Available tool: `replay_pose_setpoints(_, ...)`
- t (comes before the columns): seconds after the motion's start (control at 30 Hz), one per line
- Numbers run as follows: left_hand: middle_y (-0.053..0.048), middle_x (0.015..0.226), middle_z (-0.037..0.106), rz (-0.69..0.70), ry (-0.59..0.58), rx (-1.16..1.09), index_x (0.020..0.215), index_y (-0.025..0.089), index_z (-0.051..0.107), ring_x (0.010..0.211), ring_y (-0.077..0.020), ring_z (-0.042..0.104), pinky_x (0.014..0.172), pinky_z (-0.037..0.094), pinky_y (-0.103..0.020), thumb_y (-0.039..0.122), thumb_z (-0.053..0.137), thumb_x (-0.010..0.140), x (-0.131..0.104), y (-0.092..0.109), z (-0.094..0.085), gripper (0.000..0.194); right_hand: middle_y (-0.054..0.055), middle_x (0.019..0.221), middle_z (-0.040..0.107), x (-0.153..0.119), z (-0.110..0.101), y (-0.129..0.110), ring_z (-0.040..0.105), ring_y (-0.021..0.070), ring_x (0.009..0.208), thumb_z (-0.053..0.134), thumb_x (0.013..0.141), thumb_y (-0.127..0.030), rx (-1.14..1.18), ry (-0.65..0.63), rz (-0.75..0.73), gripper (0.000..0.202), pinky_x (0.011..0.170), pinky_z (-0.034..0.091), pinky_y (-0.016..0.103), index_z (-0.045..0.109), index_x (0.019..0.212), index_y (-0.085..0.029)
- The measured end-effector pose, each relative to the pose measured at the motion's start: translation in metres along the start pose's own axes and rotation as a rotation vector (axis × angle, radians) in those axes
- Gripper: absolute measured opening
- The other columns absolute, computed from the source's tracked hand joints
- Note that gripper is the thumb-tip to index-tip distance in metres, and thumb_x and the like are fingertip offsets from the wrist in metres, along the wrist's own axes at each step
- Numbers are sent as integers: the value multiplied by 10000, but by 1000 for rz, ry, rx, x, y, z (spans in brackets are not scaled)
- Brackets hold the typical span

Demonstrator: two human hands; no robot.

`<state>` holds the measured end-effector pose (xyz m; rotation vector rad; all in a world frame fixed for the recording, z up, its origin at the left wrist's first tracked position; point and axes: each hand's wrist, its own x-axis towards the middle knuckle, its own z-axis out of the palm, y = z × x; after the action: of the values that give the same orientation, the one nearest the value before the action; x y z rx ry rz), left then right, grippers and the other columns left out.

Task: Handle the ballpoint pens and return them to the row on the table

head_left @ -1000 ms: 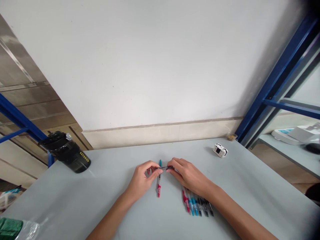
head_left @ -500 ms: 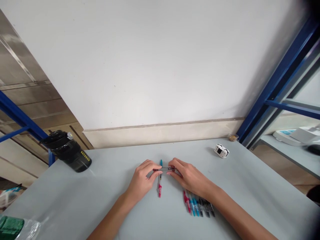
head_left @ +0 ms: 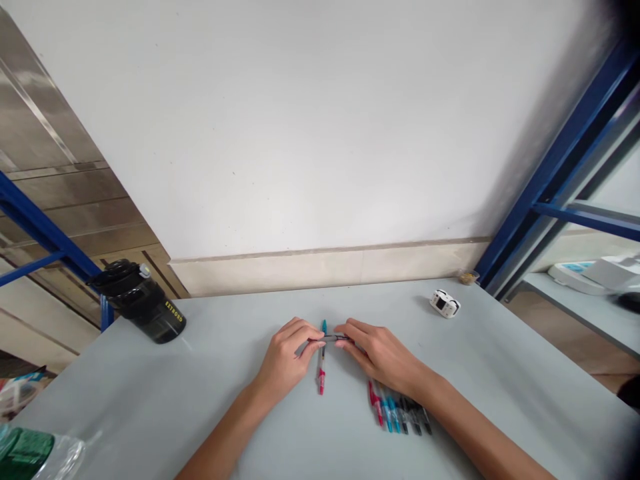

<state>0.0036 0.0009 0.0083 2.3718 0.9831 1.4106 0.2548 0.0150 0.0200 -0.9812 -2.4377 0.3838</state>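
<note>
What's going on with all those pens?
A person is holding a thin dark pen crosswise, with the left hand on one end and the right hand on the other. Between the hands, a pen with a blue end and a pink end lies on the table. More pink, blue and black pens lie in a row near the right hand, partly hidden.

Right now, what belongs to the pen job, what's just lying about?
Job, likely:
thin dark item held by left hand and right hand
pen with blue and red ends
row of pens

Lying about, likely:
black bottle
white device
green-and-clear object
small tub
</note>
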Motion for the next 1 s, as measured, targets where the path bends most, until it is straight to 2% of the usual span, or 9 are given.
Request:
replay_pose_setpoints(0.17, -61, 943, 765, 3, -5, -2, 1016, 221, 729, 891, -206, 706, 799, 588, -341, 125, 681, 1025, -1, -1, 0, 108, 30, 953, 664, -1, 1, 0, 616, 202, 753, 338, 1199, -369, -16, 8, -13, 321, 688, 413, 312, 621, 1103, -252)
replay_pose_setpoints(0.27, -60, 944, 767, 7, -4, 3, 1021, 221, 727, 890, -206, 706, 799, 589, -342, 124, 687, 1021, -1, -1, 0, 105, 37, 996, 687, -2, 1, -1, 636, 205, 785, 397, 1188, -392, -9, 36, -16, 265, 700, 422, 314, 621, 1166, -252)
replay_pose_setpoints(0.4, -60, 936, 763, 14, -10, 11, 1022, 223, 725, 882, -209, 699, 797, 589, -351, 114, 678, 1020, -2, -1, 1, 119, 29, 938, 680, -1, 1, 0, 625, 203, 758, 348, 1197, -383, -23, 29, -32, 328, 685, 414, 319, 629, 1103, -243)
replay_pose_setpoints(0.5, -58, 932, 758, 9, -19, 14, 1024, 224, 724, 883, -208, 693, 791, 587, -351, 106, 675, 1018, -2, 0, 1, 127, 40, 1003, 703, -1, 2, 1, 646, 205, 786, 399, 1187, -418, -14, 32, -25, 286, 706, 430, 320, 627, 1171, -247)
replay_pose_setpoints(0.63, -60, 943, 762, 8, -8, 20, 1031, 226, 725, 888, -207, 697, 794, 591, -351, 121, 681, 1020, -1, 0, 0, 114, 35, 967, 702, 0, 3, 2, 651, 213, 799, 356, 1197, -402, -30, 15, -32, 316, 714, 430, 318, 635, 1161, -258)
replay_pose_setpoints(0.77, -58, 930, 762, 15, 0, 34, 1032, 232, 731, 878, -208, 701, 777, 593, -347, 123, 675, 1023, 0, 1, -1, 123, 48, 1017, 718, -1, 2, 2, 664, 222, 832, 401, 1187, -414, -21, 30, -26, 269, 729, 437, 322, 615, 1220, -255)
replay_pose_setpoints(1.0, -56, 943, 766, 30, 6, 51, 1036, 231, 725, 881, -209, 698, 786, 586, -352, 130, 702, 1018, 0, -1, -2, 106, 34, 852, 654, 0, 3, 3, 591, 207, 729, 336, 1198, -397, -92, 6, -16, 370, 684, 390, 323, 659, 1127, -232)
